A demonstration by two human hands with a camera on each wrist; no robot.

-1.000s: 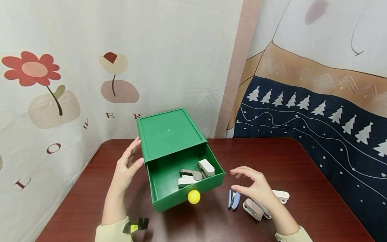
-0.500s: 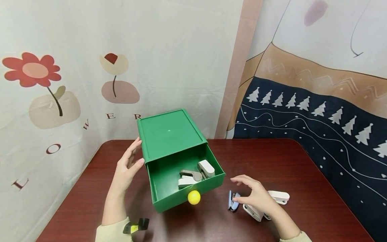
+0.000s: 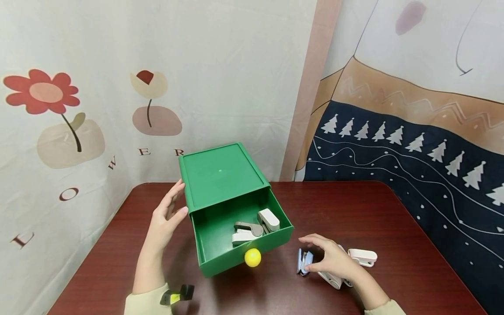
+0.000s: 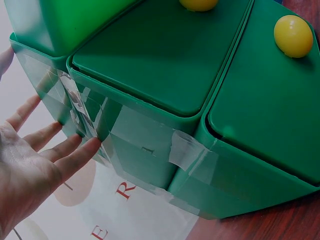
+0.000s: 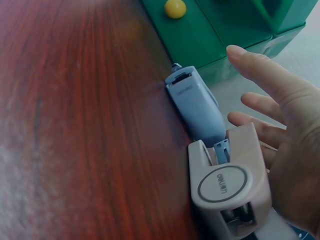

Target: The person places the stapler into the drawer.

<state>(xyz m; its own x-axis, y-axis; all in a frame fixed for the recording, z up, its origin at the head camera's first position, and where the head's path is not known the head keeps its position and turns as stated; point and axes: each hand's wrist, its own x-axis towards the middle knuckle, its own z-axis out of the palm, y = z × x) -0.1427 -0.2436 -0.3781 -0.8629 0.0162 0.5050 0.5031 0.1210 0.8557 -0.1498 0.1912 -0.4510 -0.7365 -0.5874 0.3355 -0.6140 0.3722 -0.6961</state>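
My left hand (image 3: 167, 214) rests against the left side of a green drawer cabinet (image 3: 222, 175). In the left wrist view its fairly straight fingertips touch the taped wall. The top drawer (image 3: 214, 264) is pulled out and holds a grey-and-white stapler (image 3: 245, 235) and a white stapler (image 3: 269, 219). To the right of it, my right hand (image 3: 332, 259) reaches low over the table, thumb and fingers spread on either side of a small blue stapler (image 3: 303, 262). Behind that one, a beige stapler (image 5: 230, 185) lies near the palm in the right wrist view.
Another white stapler (image 3: 363, 257) lies farther right on the dark red tabletop (image 3: 338, 201). A yellow ball knob (image 3: 252, 257) sticks out from the drawer front. More closed drawers with yellow knobs (image 4: 293, 36) sit below it. A printed curtain (image 3: 236, 87) hangs behind the table.
My right hand has moved down toward the blue stapler, now covering more of the beige one. The left hand, cabinet and drawer stay as they were.
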